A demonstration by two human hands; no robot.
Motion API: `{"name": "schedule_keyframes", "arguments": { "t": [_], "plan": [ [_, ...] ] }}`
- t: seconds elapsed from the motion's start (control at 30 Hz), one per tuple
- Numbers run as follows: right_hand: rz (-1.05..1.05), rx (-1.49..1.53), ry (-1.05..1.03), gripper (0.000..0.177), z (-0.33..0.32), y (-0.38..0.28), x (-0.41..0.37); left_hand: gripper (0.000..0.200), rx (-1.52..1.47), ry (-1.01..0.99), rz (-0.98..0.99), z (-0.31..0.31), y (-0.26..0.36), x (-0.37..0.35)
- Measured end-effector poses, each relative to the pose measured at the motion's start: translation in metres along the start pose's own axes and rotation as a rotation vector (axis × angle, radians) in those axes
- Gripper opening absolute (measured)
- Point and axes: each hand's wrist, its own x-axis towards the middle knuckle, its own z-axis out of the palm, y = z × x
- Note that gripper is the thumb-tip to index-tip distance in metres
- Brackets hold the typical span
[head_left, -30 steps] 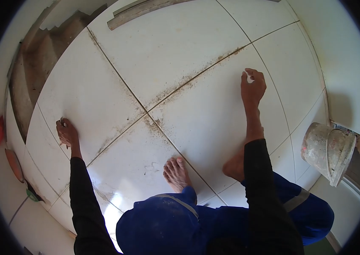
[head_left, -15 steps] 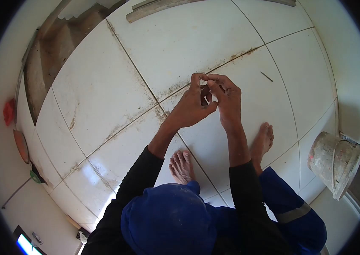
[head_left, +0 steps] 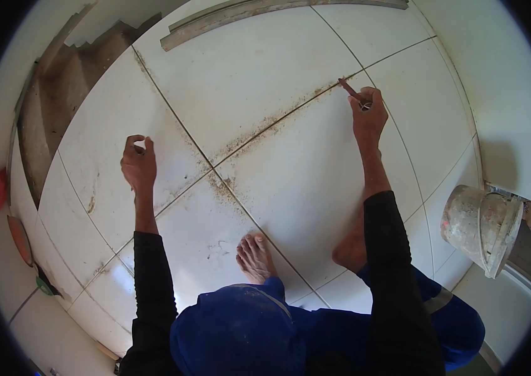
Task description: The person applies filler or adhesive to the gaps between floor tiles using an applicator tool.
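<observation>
My right hand (head_left: 369,118) is closed, low over the floor at the upper right. From its fingers a thin brown stick-like piece (head_left: 349,88) points up and left, its dark tip at the dirty joint (head_left: 303,106) between the tiles. What the piece is I cannot tell. My left hand (head_left: 139,164) hangs over the tiles at the left, fingers curled, with index finger and thumb close together in a pinch. Anything between those fingertips is too small to make out.
White floor tiles (head_left: 265,200) carry loose dirt along their joints. Long grey bars (head_left: 278,15) lie at the far side. A dirty bucket (head_left: 480,229) stands at the right near the wall. Steps (head_left: 58,106) go down at the upper left. My bare foot (head_left: 256,258) is below.
My hands were together over the tiles and have moved wide apart, left hand to the left, right hand up and right. The dark thin piece on the floor no longer shows separately.
</observation>
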Motion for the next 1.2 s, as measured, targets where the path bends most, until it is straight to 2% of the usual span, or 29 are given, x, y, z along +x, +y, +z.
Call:
{"name": "schedule_keyframes", "arguments": {
  "t": [0.03, 0.07, 0.1, 0.13, 0.2, 0.27, 0.37, 0.4, 0.47, 0.53, 0.6, 0.67, 0.73, 0.77, 0.8, 0.9, 0.93, 1.0, 1.03, 1.07, 1.13, 1.2],
  "plan": [
    [-0.002, -0.003, 0.003, 0.02, 0.005, 0.01, -0.001, 0.022, 0.131, 0.067, -0.036, 0.0, -0.022, 0.01],
    [-0.055, -0.152, -0.08, 0.025, 0.01, 0.022, -0.004, 0.023, 0.22, 0.084, -0.074, 0.0, -0.041, 0.018],
    [-0.108, -0.3, -0.162, 0.032, 0.013, 0.028, -0.004, 0.023, 0.238, 0.165, -0.03, 0.007, -0.068, 0.021],
    [-0.108, -0.303, -0.16, 0.032, 0.014, 0.023, -0.007, 0.023, 0.256, 0.248, 0.014, 0.014, -0.086, 0.02],
    [-0.27, -0.847, -0.204, 0.041, 0.018, 0.008, -0.018, 0.023, 0.267, 0.268, 0.003, 0.014, -0.088, 0.014],
    [-0.3, -0.839, -0.249, 0.044, 0.026, 0.012, -0.025, 0.023, 0.283, 0.282, -0.014, 0.015, -0.086, 0.012],
    [-0.268, -0.978, -0.345, 0.057, 0.035, 0.014, -0.025, 0.022, 0.287, 0.26, -0.05, 0.017, -0.082, 0.016],
    [-0.26, -0.983, -0.347, 0.057, 0.037, 0.016, -0.008, 0.022, 0.272, 0.264, -0.053, 0.018, -0.082, 0.016],
    [-0.23, -1.016, -0.199, 0.056, 0.04, 0.02, 0.023, 0.021, 0.261, 0.257, -0.041, 0.015, -0.081, 0.014],
    [-0.153, -0.95, -0.247, 0.059, 0.051, 0.008, 0.008, 0.021, 0.264, 0.253, -0.073, 0.013, -0.076, 0.013],
    [-0.359, -0.943, -0.435, 0.059, 0.051, -0.009, -0.033, 0.02, 0.244, 0.273, -0.065, 0.014, -0.083, 0.014],
    [-0.352, -0.903, -0.518, 0.063, 0.04, -0.007, -0.032, 0.02, 0.234, 0.27, -0.04, 0.017, -0.084, 0.011],
    [-0.255, -1.024, -0.404, 0.067, 0.033, 0.008, 0.01, 0.02, 0.259, 0.291, -0.047, 0.017, -0.085, 0.013],
    [-0.175, -0.983, -0.358, 0.068, 0.039, 0.012, 0.022, 0.02, 0.264, 0.294, -0.053, 0.016, -0.086, 0.013],
    [-0.179, -0.981, -0.363, 0.068, 0.043, 0.015, 0.008, 0.02, 0.258, 0.272, -0.056, 0.014, -0.086, 0.012],
    [-0.448, -0.825, -0.481, 0.064, 0.033, 0.008, -0.03, 0.02, 0.241, 0.281, -0.059, 0.017, -0.085, 0.017],
    [-0.443, -0.83, -0.487, 0.064, 0.025, 0.011, -0.022, 0.02, 0.253, 0.285, -0.047, 0.017, -0.088, 0.013],
    [-0.185, -0.985, -0.375, 0.064, 0.023, 0.013, 0.017, 0.02, 0.246, 0.289, -0.032, 0.019, -0.084, 0.016],
    [-0.13, -0.934, -0.289, 0.061, 0.033, 0.023, 0.022, 0.019, 0.252, 0.289, -0.034, 0.016, -0.086, 0.013],
    [-0.137, -0.931, -0.295, 0.061, 0.037, 0.012, 0.006, 0.019, 0.256, 0.292, -0.041, 0.013, -0.087, 0.012],
    [-0.475, -0.76, -0.446, 0.056, 0.039, -0.011, -0.042, 0.019, 0.263, 0.305, -0.048, 0.014, -0.081, 0.013],
    [-0.584, -0.658, -0.568, 0.052, 0.032, -0.021, -0.069, 0.019, 0.246, 0.29, -0.042, 0.015, -0.085, 0.014]
  ]
}}
